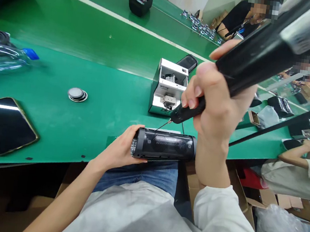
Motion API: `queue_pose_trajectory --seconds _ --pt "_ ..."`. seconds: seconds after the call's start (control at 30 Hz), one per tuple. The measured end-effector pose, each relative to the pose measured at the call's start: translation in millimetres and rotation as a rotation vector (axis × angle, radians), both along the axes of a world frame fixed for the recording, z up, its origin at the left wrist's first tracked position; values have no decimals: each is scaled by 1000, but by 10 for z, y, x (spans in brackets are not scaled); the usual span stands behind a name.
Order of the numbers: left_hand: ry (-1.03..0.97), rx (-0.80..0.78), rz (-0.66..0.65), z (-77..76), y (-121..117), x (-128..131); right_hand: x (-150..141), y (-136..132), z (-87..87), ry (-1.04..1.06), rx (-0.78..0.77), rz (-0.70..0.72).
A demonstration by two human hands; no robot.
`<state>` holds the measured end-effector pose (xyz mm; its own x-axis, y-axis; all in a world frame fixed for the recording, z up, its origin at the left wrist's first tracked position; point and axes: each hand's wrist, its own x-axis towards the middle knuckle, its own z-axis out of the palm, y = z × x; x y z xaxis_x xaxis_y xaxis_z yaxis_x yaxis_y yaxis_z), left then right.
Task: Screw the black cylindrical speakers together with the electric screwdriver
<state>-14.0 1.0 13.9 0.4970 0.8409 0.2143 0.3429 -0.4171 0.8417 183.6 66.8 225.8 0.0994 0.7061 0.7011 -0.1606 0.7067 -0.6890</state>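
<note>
A black cylindrical speaker housing [165,146] with a perforated panel lies sideways at the table's near edge. My left hand [122,146] is wrapped round its left end. Raised above the table, my right hand [217,97] grips a black electric screwdriver [267,47], whose body slants up to the upper right. Its thin bit [163,125] points down to the left and reaches the housing's upper edge; whether it sits in a screw I cannot tell. Just behind the housing stands a white and black screw feeder [170,87], partly hidden by the screwdriver.
A phone [5,126], a clear plastic bottle [5,58] and a round silver part [77,94] lie on the green table [106,113] to the left. Further back sits a black speaker shell [140,3]. Other people [302,169] work at right, near plastic bags [282,231].
</note>
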Motion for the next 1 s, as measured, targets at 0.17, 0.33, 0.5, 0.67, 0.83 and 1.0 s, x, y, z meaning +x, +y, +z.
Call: queue_pose_trajectory --seconds 0.17,0.33,0.5,0.67,0.83,1.0 --pt "-11 -17 0 1 -6 4 -73 -55 -307 -91 -156 -14" --pt "-19 -29 -1 37 -13 16 -34 -106 -475 -120 -179 -39" --pt "-28 -35 4 51 -3 13 -4 -96 -493 -145 -215 -34" --pt "-20 -29 -3 37 5 8 -41 -100 -463 -170 -240 -26" --pt "-21 -8 -9 15 7 10 -75 -113 -414 -170 -225 5" --pt "-1 9 -1 12 9 6 165 -12 -145 -120 -107 53"
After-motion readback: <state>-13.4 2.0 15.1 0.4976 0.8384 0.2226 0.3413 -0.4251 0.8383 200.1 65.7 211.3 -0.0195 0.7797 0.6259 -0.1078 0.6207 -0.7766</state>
